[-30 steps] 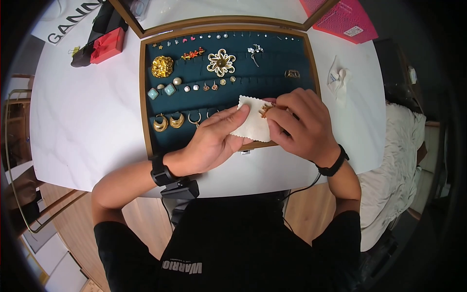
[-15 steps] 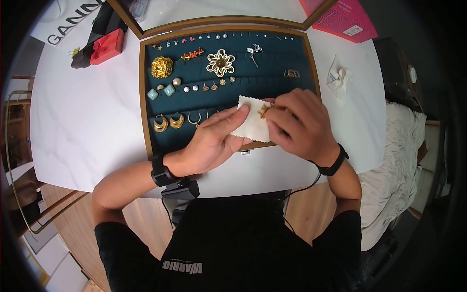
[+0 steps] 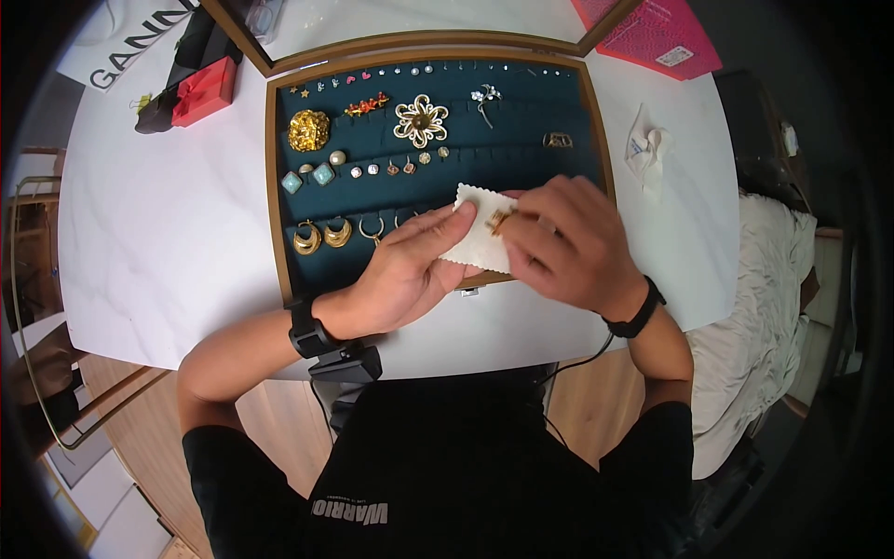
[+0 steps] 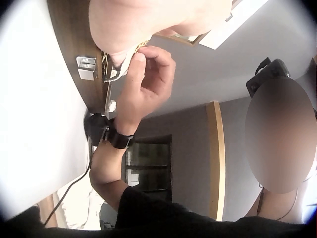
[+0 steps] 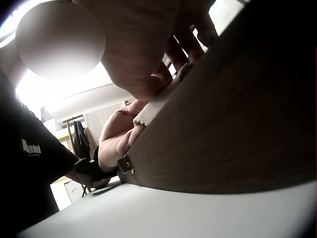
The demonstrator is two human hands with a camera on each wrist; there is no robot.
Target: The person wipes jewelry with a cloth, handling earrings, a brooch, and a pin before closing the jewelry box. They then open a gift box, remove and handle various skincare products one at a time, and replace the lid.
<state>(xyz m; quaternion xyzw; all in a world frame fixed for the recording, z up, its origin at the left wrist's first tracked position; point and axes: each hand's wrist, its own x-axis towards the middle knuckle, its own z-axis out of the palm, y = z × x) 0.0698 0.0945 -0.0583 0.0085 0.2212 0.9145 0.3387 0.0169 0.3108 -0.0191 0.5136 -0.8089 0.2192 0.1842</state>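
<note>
A white cloth with scalloped edges [image 3: 480, 244] lies across the left hand [image 3: 402, 272], whose thumb presses it from above, over the front of the jewelry case [image 3: 277, 186]. The right hand [image 3: 575, 247] pinches a small gold ornament [image 3: 498, 222] against the cloth; its fingertips partly hide the piece. In the left wrist view, thumb and forefinger of the right hand [image 4: 148, 82] meet at the gold piece. The right wrist view shows the cloth [image 5: 153, 106] between both hands, above the case's wooden side.
Brooches [image 3: 421, 121], earrings and gold hoops [image 3: 306, 237] sit on the dark green lining. The glass lid stands raised behind. A red box [image 3: 204, 90] is at the left, a pink box [image 3: 652, 37] and white pouch [image 3: 648, 154] at the right.
The right hand has shifted slightly left over the cloth, and the gold ornament has moved left and a little down with it. The left hand and cloth have barely moved.
</note>
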